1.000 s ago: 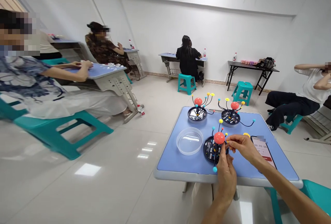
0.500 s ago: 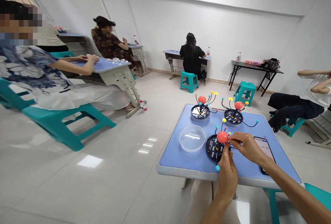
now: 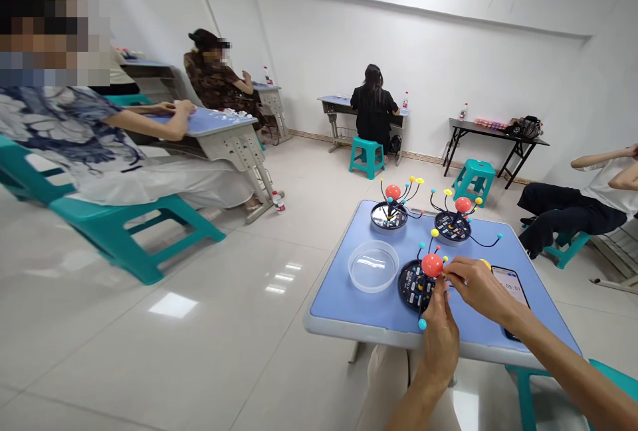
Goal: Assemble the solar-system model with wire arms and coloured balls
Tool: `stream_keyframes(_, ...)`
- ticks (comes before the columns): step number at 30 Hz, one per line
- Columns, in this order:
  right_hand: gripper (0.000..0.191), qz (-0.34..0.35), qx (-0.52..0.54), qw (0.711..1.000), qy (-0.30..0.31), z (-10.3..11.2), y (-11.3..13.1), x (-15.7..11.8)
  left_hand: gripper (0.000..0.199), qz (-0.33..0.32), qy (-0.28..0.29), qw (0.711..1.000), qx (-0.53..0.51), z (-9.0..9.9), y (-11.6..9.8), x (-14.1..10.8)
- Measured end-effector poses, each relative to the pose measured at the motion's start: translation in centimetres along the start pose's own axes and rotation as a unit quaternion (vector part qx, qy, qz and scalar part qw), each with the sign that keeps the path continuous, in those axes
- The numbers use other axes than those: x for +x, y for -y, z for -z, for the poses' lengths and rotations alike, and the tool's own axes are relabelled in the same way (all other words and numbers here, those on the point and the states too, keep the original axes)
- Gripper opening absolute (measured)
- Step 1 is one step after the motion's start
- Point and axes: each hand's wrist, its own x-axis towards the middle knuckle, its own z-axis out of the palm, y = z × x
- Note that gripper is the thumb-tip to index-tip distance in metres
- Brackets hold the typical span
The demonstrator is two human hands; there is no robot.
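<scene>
Three similar models stand on the blue table point(image 3: 343, 305), each a round black base with a red ball on top and thin black wires ending in small coloured beads. My left hand point(image 3: 439, 339) holds the near model point(image 3: 411, 287) at the right edge of its black base, next to a wire tipped with a blue bead point(image 3: 423, 325). My right hand point(image 3: 477, 289) comes in from the right, its fingertips pinched at the wires just beside the red ball point(image 3: 432, 265). The base's right side is hidden behind my fingers.
Two other models point(image 3: 391, 208) point(image 3: 452, 224) stand at the far table edge. A clear round plastic dish point(image 3: 373, 266) lies left of my hands, and a phone point(image 3: 511, 299) showing a timer lies at the right. Seated co-workers point(image 3: 373, 109) and teal stools surround the table.
Both hands stay on the near model. The whole scene has drifted as my head turned, the phone's timer digits have changed, and the co-worker at the right has lowered their arms.
</scene>
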Motion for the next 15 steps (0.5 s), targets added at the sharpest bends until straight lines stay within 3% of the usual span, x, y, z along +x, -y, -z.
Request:
stream_keyframes(7,0.03,-0.003,-0.065,0.998,0.026,-0.4,0.3,-0.1,0.041,0.016,-0.01,1.0,-0.021,0.0,-0.3,0.0)
stream_keyframes(15,0.029,-0.022,-0.147,0.988,0.039,-1.0,0.7,0.0,0.041,0.028,-0.032,0.999,-0.029,-0.3,0.8,-0.3)
